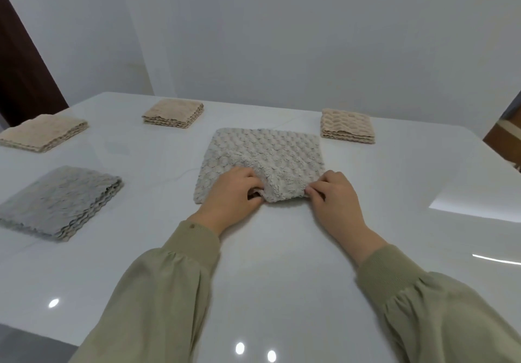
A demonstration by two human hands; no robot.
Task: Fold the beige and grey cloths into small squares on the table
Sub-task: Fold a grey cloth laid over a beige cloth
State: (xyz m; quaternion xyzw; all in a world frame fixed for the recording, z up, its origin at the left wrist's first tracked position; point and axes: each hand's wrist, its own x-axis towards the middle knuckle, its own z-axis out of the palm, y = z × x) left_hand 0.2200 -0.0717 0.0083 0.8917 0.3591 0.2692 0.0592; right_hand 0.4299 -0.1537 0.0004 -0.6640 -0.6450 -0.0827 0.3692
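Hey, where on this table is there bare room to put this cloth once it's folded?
The widest bare patch is the right side of the table, below the folded beige cloth at the far right. The near edge around the sleeves is bare too. The left is crowded: the folded grey cloth and two beige stacks.

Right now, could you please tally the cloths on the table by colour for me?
Beige folded cloths: 3
Grey folded cloth: 1
Grey cloth being folded, pinched by both hands: 1
Total: 5
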